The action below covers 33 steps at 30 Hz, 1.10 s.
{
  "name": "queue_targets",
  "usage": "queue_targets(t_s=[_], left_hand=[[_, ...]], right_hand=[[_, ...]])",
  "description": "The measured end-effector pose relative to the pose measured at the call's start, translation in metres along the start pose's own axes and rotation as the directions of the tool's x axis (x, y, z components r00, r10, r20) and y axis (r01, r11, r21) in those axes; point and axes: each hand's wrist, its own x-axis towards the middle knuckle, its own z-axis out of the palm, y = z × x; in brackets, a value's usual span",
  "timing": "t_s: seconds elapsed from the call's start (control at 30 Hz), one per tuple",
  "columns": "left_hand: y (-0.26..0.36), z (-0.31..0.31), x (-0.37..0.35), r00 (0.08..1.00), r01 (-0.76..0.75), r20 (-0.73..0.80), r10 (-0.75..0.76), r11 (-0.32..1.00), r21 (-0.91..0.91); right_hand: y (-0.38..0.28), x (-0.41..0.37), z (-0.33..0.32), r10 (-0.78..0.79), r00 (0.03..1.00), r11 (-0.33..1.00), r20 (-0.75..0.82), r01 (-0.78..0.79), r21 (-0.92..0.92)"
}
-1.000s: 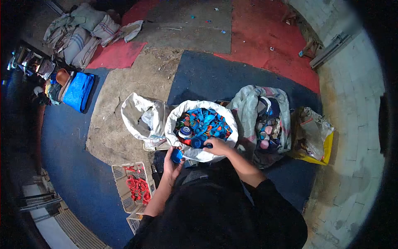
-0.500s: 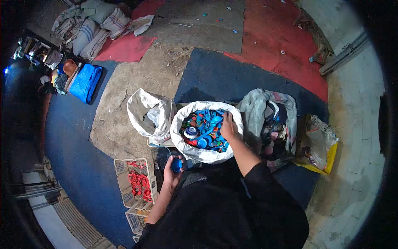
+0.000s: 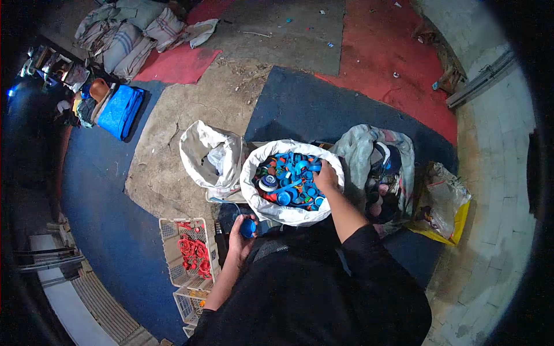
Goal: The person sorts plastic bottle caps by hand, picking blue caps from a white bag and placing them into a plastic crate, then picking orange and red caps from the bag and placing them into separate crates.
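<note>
My left hand [image 3: 240, 237] is closed round a blue plastic cap [image 3: 248, 228], held low in front of my body. A thin blue strip [image 3: 224, 200] rises from it toward the sack. My right hand [image 3: 326, 177] reaches into the right side of a white sack [image 3: 250, 185] with a rolled rim. Its fingers are curled at a blue plastic piece [image 3: 314, 166], apparently a cap, and their tips are partly hidden. Blue, red, green and orange plastic caps [image 3: 283, 198] fill the sack, with a white-and-purple round lid [image 3: 268, 183] among them.
Another white sack [image 3: 193, 155] stands left, a greyish sack [image 3: 353, 151] right, and a yellow-edged bag [image 3: 460, 222] beyond it. Crates [image 3: 168, 254] with red plastic pieces [image 3: 195, 254] are beside my left arm. A folded blue tarp [image 3: 120, 112] lies farther left.
My right hand has drawn slightly right and back toward the sack's rim, its fingers now more curled beside a blue piece. My left hand still holds the blue cap.
</note>
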Motion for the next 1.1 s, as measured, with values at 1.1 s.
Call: queue_targets(t_s=[1.1], left_hand=[[-0.015,0.021,0.020,0.961,0.129,0.235,-0.145,0.988,0.084]], right_hand=[[-0.021,-0.135,-0.070,-0.178,0.982,0.441,-0.062,0.136,0.887]])
